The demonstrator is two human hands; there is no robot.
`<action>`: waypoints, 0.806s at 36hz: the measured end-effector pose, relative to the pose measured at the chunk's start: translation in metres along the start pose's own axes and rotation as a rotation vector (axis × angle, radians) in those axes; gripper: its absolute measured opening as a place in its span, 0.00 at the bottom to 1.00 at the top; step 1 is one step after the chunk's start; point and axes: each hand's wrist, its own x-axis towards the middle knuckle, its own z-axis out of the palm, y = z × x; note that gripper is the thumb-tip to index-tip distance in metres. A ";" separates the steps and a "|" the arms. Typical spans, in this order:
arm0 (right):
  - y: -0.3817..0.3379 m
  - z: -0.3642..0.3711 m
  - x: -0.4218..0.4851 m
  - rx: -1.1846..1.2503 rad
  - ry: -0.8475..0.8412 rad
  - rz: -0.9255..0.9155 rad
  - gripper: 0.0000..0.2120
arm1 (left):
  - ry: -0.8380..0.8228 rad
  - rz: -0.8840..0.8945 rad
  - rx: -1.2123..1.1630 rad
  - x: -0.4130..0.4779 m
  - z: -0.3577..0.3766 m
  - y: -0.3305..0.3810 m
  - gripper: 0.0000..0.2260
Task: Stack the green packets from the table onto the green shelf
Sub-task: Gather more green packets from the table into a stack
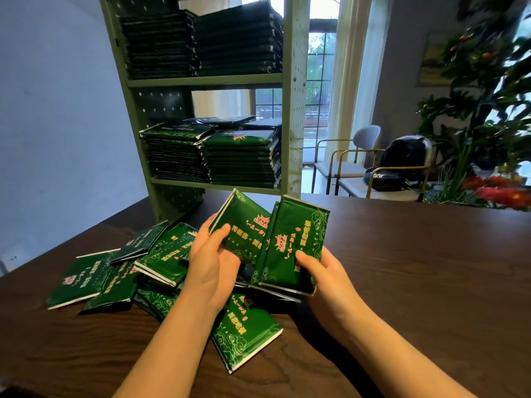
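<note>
The dark worktop is carrying a green shelf at its far edge, with stacked packets sitting on two levels. Loose green packets are lying scattered at the near left. Above them the left hand is gripping one tilted packet, and the right hand is pinching a small bundle, thumb on its front.

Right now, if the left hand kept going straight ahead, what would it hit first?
The left hand, holding a packet, would probably reach the packet stacks on the green shelf; depth unclear.
</note>
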 end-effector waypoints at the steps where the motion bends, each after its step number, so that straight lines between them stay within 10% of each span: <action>1: -0.001 -0.001 0.001 0.000 0.033 -0.024 0.08 | -0.016 -0.014 0.046 0.000 -0.001 0.000 0.12; 11: -0.022 -0.029 0.012 -0.190 0.226 -0.207 0.09 | -0.346 -0.286 0.625 -0.008 -0.002 -0.006 0.25; 17: -0.020 -0.020 0.007 -0.248 0.107 -0.201 0.09 | -0.489 -0.352 0.754 -0.014 -0.002 -0.016 0.10; 29: -0.014 -0.018 0.005 -0.308 0.035 -0.249 0.12 | -0.193 -0.152 0.604 -0.006 -0.002 -0.021 0.13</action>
